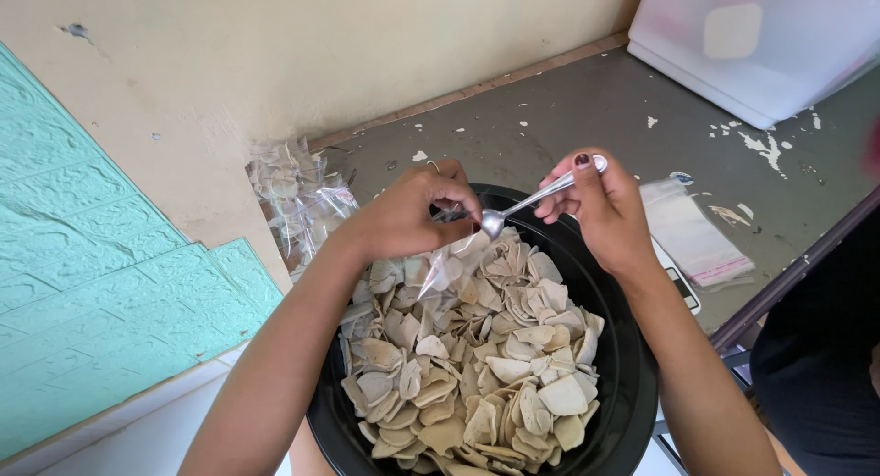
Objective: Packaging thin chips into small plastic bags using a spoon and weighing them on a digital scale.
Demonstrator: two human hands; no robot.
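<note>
A grey desk (587,109) with chipped paint carries everything here, butted against a cream wall. On it sits a wide black bowl (632,384) heaped with pale, flat, dried chips (477,366). A white plastic bin (761,45) stands at the far corner, a heap of filled clear packets (298,192) lies by the wall, and a stack of empty clear bags (692,233) rests just right of the bowl.

Over the bowl's far rim, the left hand (403,215) has its fingers clenched on the mouth of a small clear pouch (449,265) that hangs down onto the chips. The right hand (600,205) pinches the handle of a metal spoon (532,204), its bowl meeting the pouch's opening; whether the spoon is loaded is hard to tell, as the left fingers cover it.

To do this well, I would judge that the pouch mouth should be held wide and directly above the bowl, the spoon tipped slowly, so strays fall back among the chips.
</note>
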